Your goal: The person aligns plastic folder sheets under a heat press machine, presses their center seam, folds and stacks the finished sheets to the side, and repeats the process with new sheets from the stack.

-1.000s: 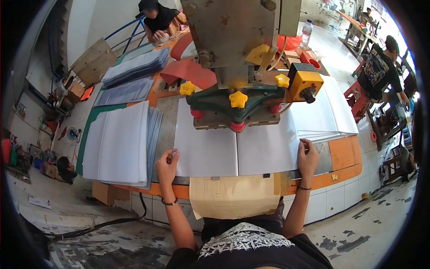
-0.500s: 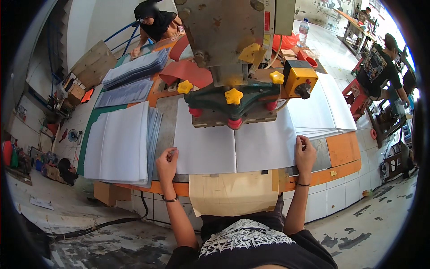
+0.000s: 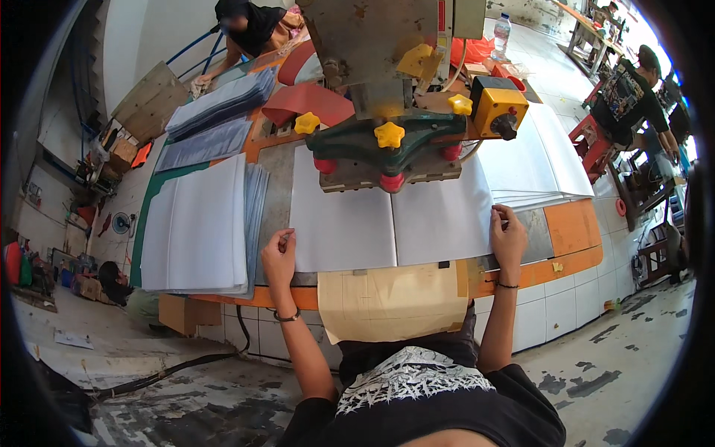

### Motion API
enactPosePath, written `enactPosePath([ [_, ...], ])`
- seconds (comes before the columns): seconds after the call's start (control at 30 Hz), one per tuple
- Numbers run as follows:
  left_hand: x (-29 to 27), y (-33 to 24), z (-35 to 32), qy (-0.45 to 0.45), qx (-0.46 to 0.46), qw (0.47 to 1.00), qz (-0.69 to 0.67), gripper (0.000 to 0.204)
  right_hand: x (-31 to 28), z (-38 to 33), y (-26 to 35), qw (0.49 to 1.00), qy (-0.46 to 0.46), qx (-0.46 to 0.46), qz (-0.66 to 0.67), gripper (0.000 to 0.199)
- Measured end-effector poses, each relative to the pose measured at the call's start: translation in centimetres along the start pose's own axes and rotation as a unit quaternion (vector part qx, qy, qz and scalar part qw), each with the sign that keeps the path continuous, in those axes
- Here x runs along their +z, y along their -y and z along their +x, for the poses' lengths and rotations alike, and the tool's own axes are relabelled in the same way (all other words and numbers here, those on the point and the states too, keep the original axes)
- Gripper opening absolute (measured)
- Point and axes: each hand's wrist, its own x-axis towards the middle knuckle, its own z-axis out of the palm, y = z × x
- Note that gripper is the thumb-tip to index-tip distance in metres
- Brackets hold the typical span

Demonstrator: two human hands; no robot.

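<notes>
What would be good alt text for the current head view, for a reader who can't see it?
A person's left hand and right hand are at opposite side edges of a wide white sheet under a press with yellow knobs. White sheets are stacked left and right; a co-worker leans in at far left.

left hand point(image 3: 278, 257): half-curled | right hand point(image 3: 509, 235): half-curled | forearms point(image 3: 304, 350): apart

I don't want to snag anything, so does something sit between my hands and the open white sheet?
Nothing visible does: the left hand and right hand are at the side edges of the white sheet. The press head is over its far part, beyond the hands.
</notes>
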Motion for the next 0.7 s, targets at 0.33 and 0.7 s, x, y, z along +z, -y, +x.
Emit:
enactPosePath([
  [0.33,0.1,0.4,0.5,0.003,-0.017,1.0,0.001,0.021,0.0,0.1,0.5,1.0,-0.002,0.003,-0.021,0.02],
  [0.7,0.0,0.4,0.6,0.019,-0.027,0.999,-0.019,0.022,0.1,0.2,0.8,1.0,-0.013,-0.012,-0.02,0.02],
])
